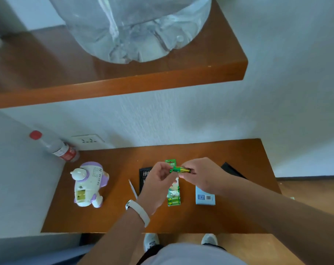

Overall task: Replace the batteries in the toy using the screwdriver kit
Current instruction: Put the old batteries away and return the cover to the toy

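L hand [158,180] & R hand [202,175] fingers clamped on a battery [180,170] over the desk [76,220]; a slip could drop it, rolling off the edge.

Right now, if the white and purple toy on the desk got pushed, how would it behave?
The toy looks like hard moulded plastic, so probably stiff and fairly light. It lies on its rounded body on the desk, so a push would likely rock or spin it. Its smooth shell may be slippery.
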